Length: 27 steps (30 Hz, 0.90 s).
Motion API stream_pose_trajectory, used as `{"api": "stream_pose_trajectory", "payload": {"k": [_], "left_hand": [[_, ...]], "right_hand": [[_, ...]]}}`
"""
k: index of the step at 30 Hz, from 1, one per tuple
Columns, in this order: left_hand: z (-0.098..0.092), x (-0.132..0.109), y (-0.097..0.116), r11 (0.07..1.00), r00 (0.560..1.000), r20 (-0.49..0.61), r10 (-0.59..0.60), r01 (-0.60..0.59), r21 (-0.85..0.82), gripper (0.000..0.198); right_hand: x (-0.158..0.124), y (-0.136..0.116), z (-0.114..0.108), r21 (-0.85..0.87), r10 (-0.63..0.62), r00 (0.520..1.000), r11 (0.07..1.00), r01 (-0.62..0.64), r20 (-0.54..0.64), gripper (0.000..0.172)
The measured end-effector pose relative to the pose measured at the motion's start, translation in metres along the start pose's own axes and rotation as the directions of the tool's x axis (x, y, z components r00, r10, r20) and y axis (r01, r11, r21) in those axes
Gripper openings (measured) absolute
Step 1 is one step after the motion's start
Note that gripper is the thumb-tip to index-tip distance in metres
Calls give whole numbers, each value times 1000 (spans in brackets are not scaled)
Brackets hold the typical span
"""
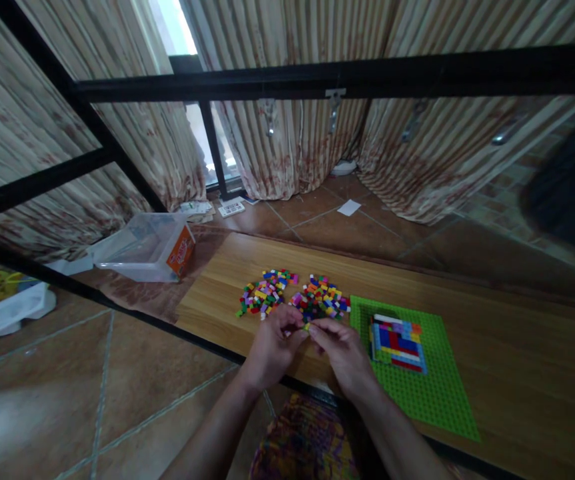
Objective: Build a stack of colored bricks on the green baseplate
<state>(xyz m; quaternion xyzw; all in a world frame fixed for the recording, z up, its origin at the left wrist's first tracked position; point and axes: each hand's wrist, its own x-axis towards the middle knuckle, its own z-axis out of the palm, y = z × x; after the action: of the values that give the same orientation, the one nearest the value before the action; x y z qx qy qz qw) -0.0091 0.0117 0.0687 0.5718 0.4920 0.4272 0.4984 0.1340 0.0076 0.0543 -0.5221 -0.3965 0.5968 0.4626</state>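
Observation:
Both of my hands meet over the near edge of the wooden board, just in front of the loose bricks. Between the fingertips is a small yellow toy brick (307, 327). My right hand (340, 347) pinches it with thumb and forefinger. The fingers of my left hand (275, 343) are curled close against it; whether they grip the same brick or another is too small to tell. A heap of mixed coloured toy bricks (320, 293) lies beyond the hands. To the right, a green baseplate (442, 373) carries a low multicoloured brick build (398, 343).
The wooden board (217, 287) spans the front. At its left stands a clear plastic bin (142, 250) with an orange label. A black metal frame (287, 83) crosses overhead, before striped curtains (287, 147). A white paper (349, 207) lies on the tiled floor.

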Motion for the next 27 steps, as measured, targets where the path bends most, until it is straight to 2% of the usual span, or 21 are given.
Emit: {"api": "stream_pose_trajectory", "payload": {"k": [3, 5, 7, 9, 10, 12, 14, 17, 19, 23, 27], "left_hand": [[5, -9, -6, 1000, 999, 36, 11, -11, 17, 9], [5, -9, -10, 999, 999, 41, 24, -26, 41, 7], [0, -2, -12, 994, 998, -27, 49, -46, 102, 9], [-9, 14, -14, 972, 988, -125, 94, -64, 226, 13], [-15, 24, -14, 943, 981, -149, 122, -68, 325, 12], [-24, 44, -14, 856, 979, -93, 180, -109, 505, 15], [-29, 61, -13, 759, 980, 3, 197, -155, 633, 20], [-28, 74, -15, 608, 982, 82, 170, -170, 775, 21], [-25, 76, -19, 537, 982, 107, 154, -174, 826, 21], [-24, 72, -24, 501, 982, 121, 146, -178, 847, 22], [-30, 69, -24, 563, 984, 90, 154, -163, 811, 25]], "right_hand": [[-6, 10, -4, 106, 82, 997, 991, -82, 8, 34], [-4, 14, -8, 101, 83, 997, 991, -83, -4, 34], [5, 13, -14, -12, 25, 997, 1000, -26, -72, 33], [18, 7, -21, -223, -113, 981, 972, 77, -155, 29], [25, 3, -24, -349, -196, 967, 928, 128, -166, 25], [39, -4, -30, -584, -323, 940, 787, 201, -110, 19], [51, -10, -30, -747, -359, 933, 624, 230, -12, 16], [66, -16, -23, -866, -359, 928, 431, 255, 95, 15], [77, -19, -13, -893, -376, 916, 351, 282, 141, 17], [103, -25, 8, -912, -324, 911, 233, 337, 254, 21], [124, -25, 21, -924, -187, 925, 137, 357, 330, 24]]}}
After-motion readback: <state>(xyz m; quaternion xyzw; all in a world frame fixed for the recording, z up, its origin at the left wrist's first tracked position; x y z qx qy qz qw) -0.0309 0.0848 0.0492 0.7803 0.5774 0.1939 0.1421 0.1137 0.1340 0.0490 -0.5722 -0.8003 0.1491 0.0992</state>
